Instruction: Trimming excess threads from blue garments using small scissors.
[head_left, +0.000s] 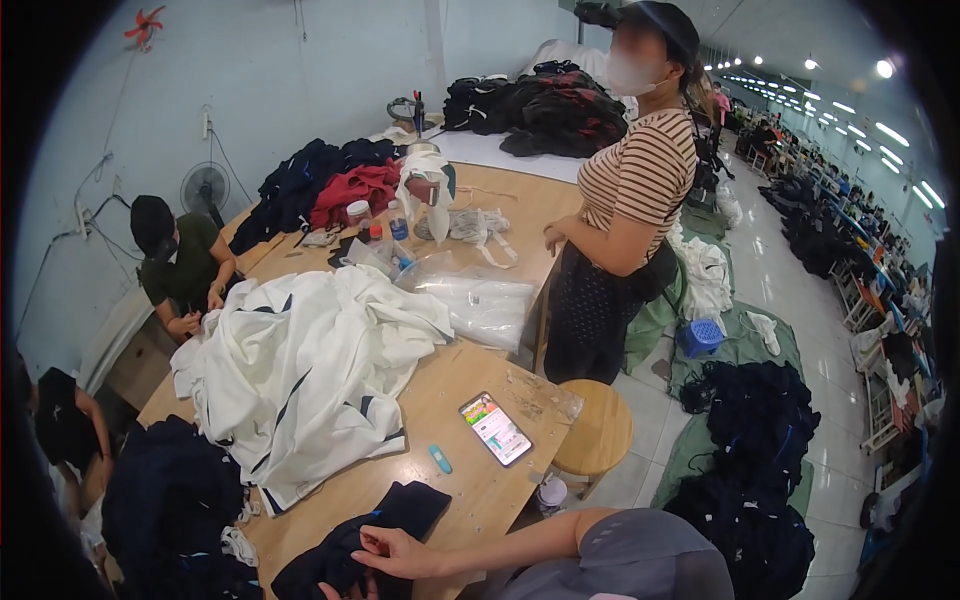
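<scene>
A dark navy garment (405, 505) with thin blue trim lies at the near edge of the wooden table (470, 380). My right hand (400, 552) reaches in from the right and pinches its cloth between thumb and fingers. Only a few fingertips of my left hand (345, 590) show at the bottom edge, touching the same garment; its grip is hidden. A small teal tool (441, 459) and a lit phone (495, 428) lie just beyond the garment. A big heap of white garments with dark stripes (300, 360) covers the table's middle.
A person in a striped top (635, 185) stands at the table's right side, and a seated person in green (185, 265) works at its left. A round wooden stool (597, 425), clear plastic bags (480, 300), a blue basket (702, 336) and dark garment piles (750, 450) are around.
</scene>
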